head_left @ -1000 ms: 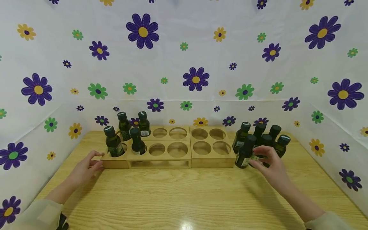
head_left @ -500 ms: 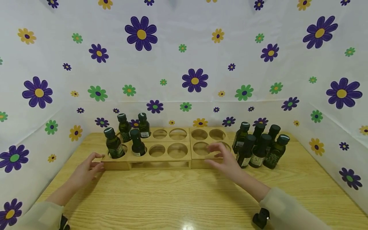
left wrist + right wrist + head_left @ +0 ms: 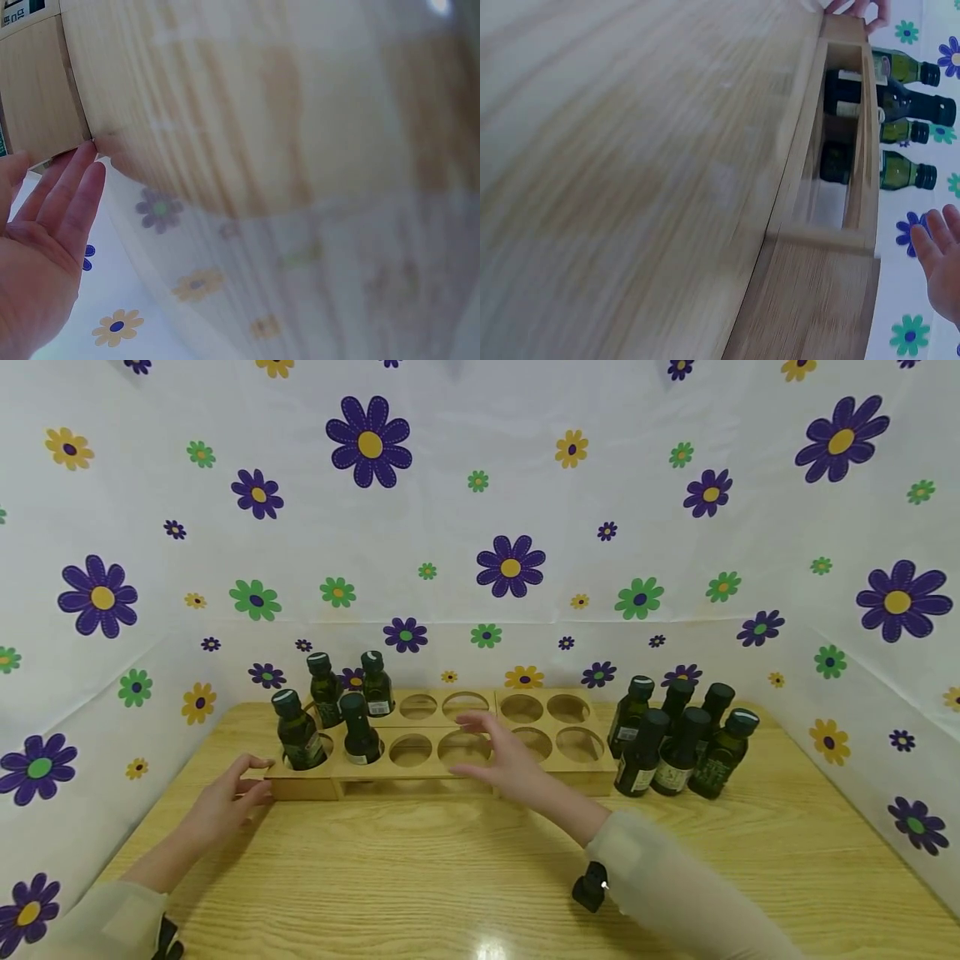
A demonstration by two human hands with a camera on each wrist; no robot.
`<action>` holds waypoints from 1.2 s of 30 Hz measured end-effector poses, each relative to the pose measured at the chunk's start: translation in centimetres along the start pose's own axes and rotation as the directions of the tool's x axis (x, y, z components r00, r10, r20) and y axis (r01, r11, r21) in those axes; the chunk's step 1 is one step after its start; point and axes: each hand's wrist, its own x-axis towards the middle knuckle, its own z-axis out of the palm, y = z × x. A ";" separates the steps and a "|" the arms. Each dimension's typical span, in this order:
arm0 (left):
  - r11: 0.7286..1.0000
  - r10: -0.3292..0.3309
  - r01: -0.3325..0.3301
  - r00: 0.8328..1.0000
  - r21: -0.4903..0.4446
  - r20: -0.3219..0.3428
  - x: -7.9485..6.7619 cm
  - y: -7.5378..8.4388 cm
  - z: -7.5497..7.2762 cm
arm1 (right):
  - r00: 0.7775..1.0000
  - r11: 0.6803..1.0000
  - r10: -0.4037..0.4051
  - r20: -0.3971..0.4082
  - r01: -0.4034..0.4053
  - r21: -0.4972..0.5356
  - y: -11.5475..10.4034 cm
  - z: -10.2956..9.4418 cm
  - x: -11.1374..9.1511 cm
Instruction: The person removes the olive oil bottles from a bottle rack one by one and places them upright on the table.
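Observation:
A wooden rack (image 3: 555, 783) with two rows of round holes stands across the table. At its left end, small dark green bottles sit upright: a front-left bottle (image 3: 300, 735), a black-necked bottle (image 3: 362, 743) beside it, and two bottles behind, one a labelled bottle (image 3: 377, 689). My left hand (image 3: 217, 806) touches the rack's left front corner, its fingers fairly straight against the wood in the left wrist view. Over the rack's middle hovers my right hand (image 3: 506, 760), holding nothing, thumb and fingers spread apart in front of a large front-row hole.
Several more dark bottles stand close together at the rack's right end, among them a front bottle (image 3: 637, 768) and a green bottle (image 3: 722, 756) at the outer side. A flower-patterned cloth (image 3: 450, 527) encloses the back and sides of the table (image 3: 420, 868).
My right hand has left the bottle cluster at the right and moved left across the rack to its middle, without a bottle. My left hand stays at the rack's corner.

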 end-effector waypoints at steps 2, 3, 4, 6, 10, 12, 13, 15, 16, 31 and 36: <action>1.000 -0.001 0.001 1.000 -0.001 0.000 0.0 0.0 0.0 | 0.999 1.000 0.026 0.026 -0.026 0.016 -0.2 0.8 0.9; 1.000 -0.003 0.003 1.000 -0.002 0.001 0.0 0.0 0.0 | 0.998 0.999 0.038 0.040 -0.039 0.020 -0.3 1.2 1.2; 1.000 -0.005 0.005 1.000 -0.003 0.002 0.0 0.0 0.0 | 0.997 0.998 0.053 0.051 -0.054 0.013 -0.4 1.6 1.6; 1.000 -0.010 0.010 1.000 -0.003 0.003 0.0 0.0 0.0 | 0.995 0.997 0.076 0.069 -0.077 0.001 -0.5 2.3 2.3; 1.000 -0.015 0.016 1.000 -0.012 0.006 -0.1 0.2 0.0 | 0.989 0.994 0.109 0.097 -0.108 -0.018 -0.3 3.8 3.5; 1.000 -0.015 0.016 1.000 -0.015 0.008 -0.1 0.2 0.0 | 0.988 0.993 0.117 0.104 -0.116 -0.015 -0.3 4.5 4.1; 1.000 -0.015 0.015 1.000 -0.017 0.008 -0.1 0.2 0.0 | 0.987 0.993 0.121 0.106 -0.120 -0.018 -0.4 4.9 4.3; 1.000 -0.011 0.011 1.000 -0.017 0.006 -0.1 0.2 0.0 | 0.986 0.992 0.125 0.107 -0.124 -0.011 -0.6 5.5 4.8; 1.000 -0.011 0.011 1.000 -0.018 0.004 -0.1 0.2 -0.1 | 0.986 0.992 0.127 0.108 -0.127 -0.004 -0.8 5.8 5.1; 1.000 -0.005 0.005 1.000 -0.011 0.002 -0.1 0.0 0.2 | 0.972 0.977 0.209 0.105 -0.202 -0.071 -0.9 9.8 7.9; 1.000 -0.008 0.008 1.000 -0.020 0.004 -0.1 0.1 0.0 | 0.973 0.974 0.213 0.093 -0.205 -0.096 -0.9 10.2 8.3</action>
